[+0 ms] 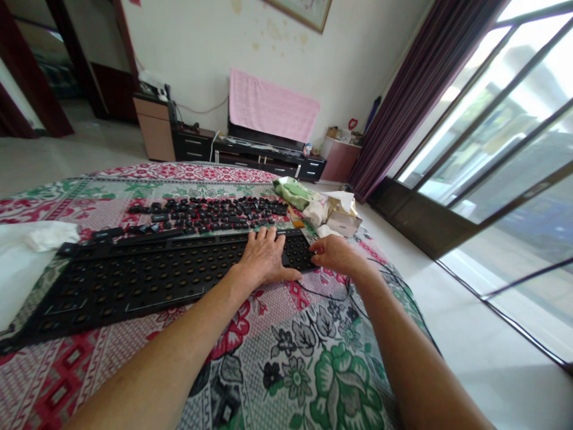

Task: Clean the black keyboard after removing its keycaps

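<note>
A black keyboard base [134, 280] with its keycaps taken off lies across the flowered tablecloth [277, 358]. My left hand [264, 257] rests flat on the right part of the base, fingers stretched out. My right hand [333, 254] is at the keyboard's right end, fingers curled and pressed against its edge; whether anything is between them I cannot make out. Several loose black keycaps [210, 214] lie in rows just beyond the keyboard. A thin black cable [331, 297] runs from under my right wrist.
White tissue [49, 234] lies at the table's left. A green packet [293, 192], crumpled paper and a small box [344, 220] sit at the far right of the table. Beyond are a TV cabinet [264, 158] with a pink cloth and a glass door on the right.
</note>
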Demonstrator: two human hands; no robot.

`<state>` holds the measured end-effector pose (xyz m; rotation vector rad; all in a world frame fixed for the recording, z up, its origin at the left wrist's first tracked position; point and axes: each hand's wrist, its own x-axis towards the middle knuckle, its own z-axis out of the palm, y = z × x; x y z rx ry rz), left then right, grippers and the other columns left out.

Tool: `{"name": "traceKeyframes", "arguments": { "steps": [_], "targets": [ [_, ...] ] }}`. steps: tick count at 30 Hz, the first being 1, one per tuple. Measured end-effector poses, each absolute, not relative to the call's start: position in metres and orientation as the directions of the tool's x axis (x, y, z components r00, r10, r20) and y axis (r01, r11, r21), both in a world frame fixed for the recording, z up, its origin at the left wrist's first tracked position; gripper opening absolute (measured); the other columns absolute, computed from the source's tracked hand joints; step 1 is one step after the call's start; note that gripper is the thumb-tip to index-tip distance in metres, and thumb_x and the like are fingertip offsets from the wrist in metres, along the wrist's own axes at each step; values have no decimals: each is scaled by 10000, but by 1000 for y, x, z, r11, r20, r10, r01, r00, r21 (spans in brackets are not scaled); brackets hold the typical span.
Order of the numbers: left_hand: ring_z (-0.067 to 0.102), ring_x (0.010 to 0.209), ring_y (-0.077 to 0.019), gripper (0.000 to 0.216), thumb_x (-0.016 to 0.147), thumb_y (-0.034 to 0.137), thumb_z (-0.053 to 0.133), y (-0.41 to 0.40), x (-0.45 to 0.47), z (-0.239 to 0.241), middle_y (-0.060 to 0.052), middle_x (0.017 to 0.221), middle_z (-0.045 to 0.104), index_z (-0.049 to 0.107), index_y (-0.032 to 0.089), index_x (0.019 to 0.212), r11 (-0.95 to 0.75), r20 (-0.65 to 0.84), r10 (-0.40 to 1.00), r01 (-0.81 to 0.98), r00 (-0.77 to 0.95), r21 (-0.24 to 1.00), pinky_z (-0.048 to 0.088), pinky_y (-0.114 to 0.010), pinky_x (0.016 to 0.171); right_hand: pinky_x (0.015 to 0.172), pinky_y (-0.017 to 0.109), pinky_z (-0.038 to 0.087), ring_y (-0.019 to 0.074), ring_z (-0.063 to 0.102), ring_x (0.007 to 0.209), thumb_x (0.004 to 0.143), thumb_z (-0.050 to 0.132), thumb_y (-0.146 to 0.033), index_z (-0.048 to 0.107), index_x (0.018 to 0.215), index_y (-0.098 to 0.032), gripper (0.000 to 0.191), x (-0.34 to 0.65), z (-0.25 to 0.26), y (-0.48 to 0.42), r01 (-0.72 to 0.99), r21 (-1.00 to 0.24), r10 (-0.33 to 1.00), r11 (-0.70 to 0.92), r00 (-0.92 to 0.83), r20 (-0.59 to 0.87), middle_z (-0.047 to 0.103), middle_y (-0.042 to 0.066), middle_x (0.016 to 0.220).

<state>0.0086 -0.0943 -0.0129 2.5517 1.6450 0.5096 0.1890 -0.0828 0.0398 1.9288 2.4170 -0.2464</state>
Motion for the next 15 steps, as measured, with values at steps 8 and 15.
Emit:
{"name": "traceKeyframes", "arguments": {
  "steps": [8,15],
  "targets": [
    [356,1130,-393,874,525,781,509,-96,10,-12,-172,1266,442,516,171,1152,-427,237,896,874,375,232,287,-532,934,553,241,399,166,593,646,648,591,-183,742,840,-191,244,193,26,-73,972,-126,970,199,-214,-117,679,49,707],
    [352,1139,-395,881,522,797,496,-95,10,-14,-165,1286,426,514,185,1155,-415,259,898,878,355,237,280,-539,937,573,246,402,162,592,641,697,554,-162,720,836,-170,216,193,24,-74,967,-145,973,209,-220,-66,679,64,712]
  ]
}}
